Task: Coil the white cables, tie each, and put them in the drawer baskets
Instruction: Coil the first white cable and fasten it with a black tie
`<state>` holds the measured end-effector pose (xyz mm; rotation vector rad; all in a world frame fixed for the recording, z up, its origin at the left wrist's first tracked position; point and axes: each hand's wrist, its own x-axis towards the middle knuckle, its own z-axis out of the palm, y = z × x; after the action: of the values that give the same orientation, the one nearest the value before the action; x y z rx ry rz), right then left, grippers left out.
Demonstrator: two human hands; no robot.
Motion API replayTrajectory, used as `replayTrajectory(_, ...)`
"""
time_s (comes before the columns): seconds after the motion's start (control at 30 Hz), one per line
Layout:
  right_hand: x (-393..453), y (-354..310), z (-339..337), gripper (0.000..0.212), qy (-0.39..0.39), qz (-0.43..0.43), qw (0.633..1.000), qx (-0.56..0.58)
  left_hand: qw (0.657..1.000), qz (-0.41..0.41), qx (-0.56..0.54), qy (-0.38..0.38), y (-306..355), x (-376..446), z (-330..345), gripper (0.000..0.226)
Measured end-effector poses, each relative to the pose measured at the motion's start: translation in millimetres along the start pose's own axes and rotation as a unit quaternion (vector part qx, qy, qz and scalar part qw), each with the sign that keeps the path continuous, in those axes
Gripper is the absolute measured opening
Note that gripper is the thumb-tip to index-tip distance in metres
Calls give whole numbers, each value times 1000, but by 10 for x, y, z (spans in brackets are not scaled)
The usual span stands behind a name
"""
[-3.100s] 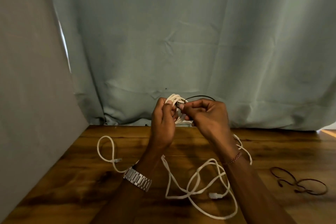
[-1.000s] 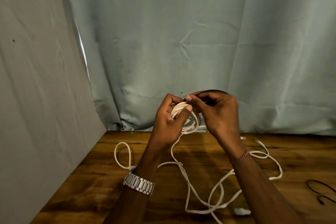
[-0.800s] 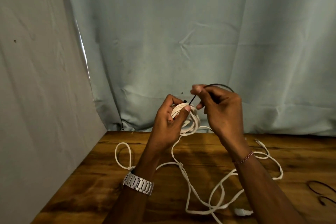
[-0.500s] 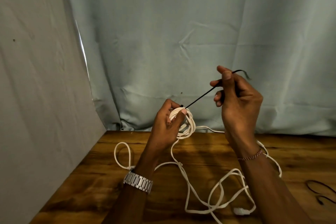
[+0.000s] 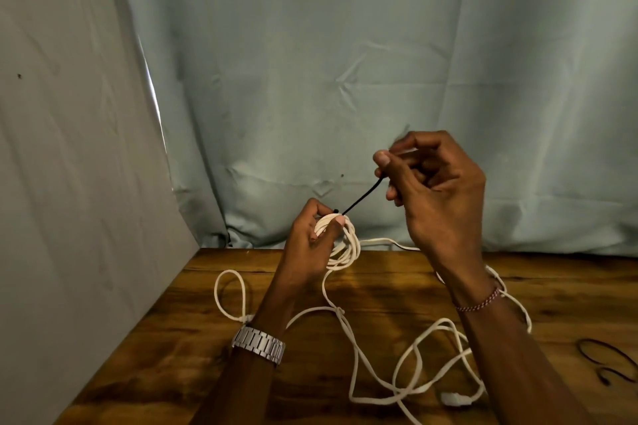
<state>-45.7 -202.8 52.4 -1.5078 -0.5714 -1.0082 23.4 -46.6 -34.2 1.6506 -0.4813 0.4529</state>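
The left hand (image 5: 310, 241) gripped the white coil (image 5: 340, 245) above the counter (image 5: 193, 338). The black tie (image 5: 359, 198) ran taut, up and rightward from the coil, to the right hand (image 5: 431, 190), which pinched its free end.

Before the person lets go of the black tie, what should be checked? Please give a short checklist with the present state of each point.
1. Left hand grips the white coil: ok.
2. Right hand pinches the black tie: ok.
3. Tie runs taut from the coil to the right fingers: ok.
4. Tie is locked tight around the coil: cannot tell, the left thumb covers that spot.
5. All of the cable is coiled: not ok, loose white cable lies on the table.
6. Spare ties are near: ok, black ties lie at the table's right edge.
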Motion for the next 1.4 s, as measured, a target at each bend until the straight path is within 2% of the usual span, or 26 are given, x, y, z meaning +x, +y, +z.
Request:
replayTrajectory(0.07,2,-45,-18,26,-24,12,1000,-1,1000,6,-8,-8,64,-2,-15,15)
replayTrajectory(0.23,40,-161,-123,21,-69,49,996,21,999,35,-5,-30,242,18,-78,19)
replayTrajectory(0.3,66,-181,-178,25,-102,73,991,47,998,42,6,-52,308,24,-114,18)
replayTrajectory(0.37,77,-158,-198,31,-125,67,990,24,996,43,13,-72,368,20,-136,15)
replayTrajectory(0.43,60,-90,-171,33,-96,21,994,-51,996,38,6,-77,410,10,-145,16)
replayTrajectory(0.5,43,-18,-147,23,-28,-41,993,-109,996,33,-4,-82,431,4,-145,21)
replayTrajectory(0.63,79,11,-183,18,71,-154,970,-171,995,18,-3,-98,428,2,-157,24)
replayTrajectory(0.73,103,5,-244,19,96,-212,954,-187,994,12,-17,-111,438,1,-167,25)
replayTrajectory(0.8,95,32,-240,20,94,-216,955,-182,992,13,-24,-120,465,-10,-160,28)
replayTrajectory(0.9,72,48,-189,30,64,-178,976,-109,992,9,-35,-121,513,-22,-130,26)
replayTrajectory(0.97,70,39,-161,26,32,-162,984,-72,992,-12,-68,-108,531,-16,-125,16)
replayTrajectory(1.1,79,53,-127,14,-20,-142,987,-69,991,-30,-101,-85,586,-16,-121,15)
replayTrajectory(1.27,62,66,-112,15,-129,-56,989,-37,990,-13,-116,-81,648,-28,-83,17)
replayTrajectory(1.4,50,80,-121,18,-161,-42,984,-54,992,-8,-107,-71,685,-39,-66,29)
